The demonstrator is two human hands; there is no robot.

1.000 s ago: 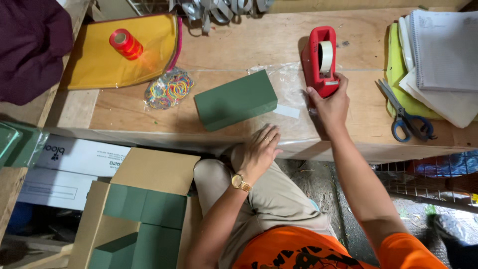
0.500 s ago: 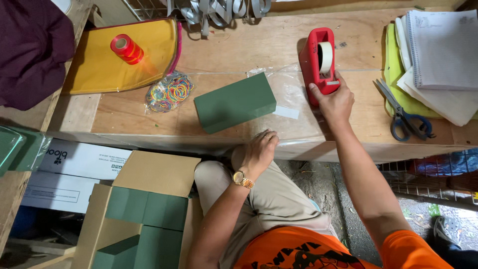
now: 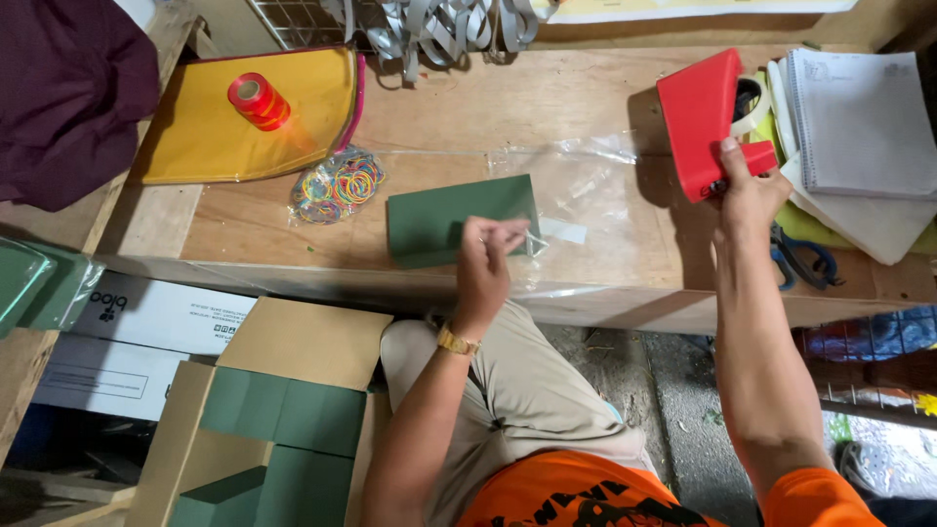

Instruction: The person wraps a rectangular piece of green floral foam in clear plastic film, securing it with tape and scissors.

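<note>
Two hands at work, each on a separate item.

Right hand [image 3: 747, 190]: closed round the lower end of the red tape dispenser [image 3: 698, 117], thumb laid up its face. The dispenser is tipped up on the wooden bench [image 3: 586, 88], beside a stack of papers [image 3: 859, 122]. Grip is firm and full.

Left hand [image 3: 485, 268]: fingers drawn together in a pinch just above the right end of the green foam block [image 3: 459, 220]. A small clear piece sits at my fingertips. I cannot tell whether it is a length of tape or a corner of the film.

The block lies flat near the front edge of the bench, its right end resting on a sheet of clear plastic film [image 3: 586, 185] that spreads on towards the dispenser. The film is loose and creased, not closed over the block.

Judgement: the step in hand is the taking of tape for this block and its film. The next move calls for the pinch to stay tight so the clear piece does not fold on itself, and for the film to be pulled flat against the block before anything is pressed down.

Also noted: a bag of coloured rubber bands [image 3: 337, 183] just left of the block, scissors [image 3: 805, 263] under my right wrist, and a cardboard box [image 3: 283, 410] of like green blocks below the bench.
</note>
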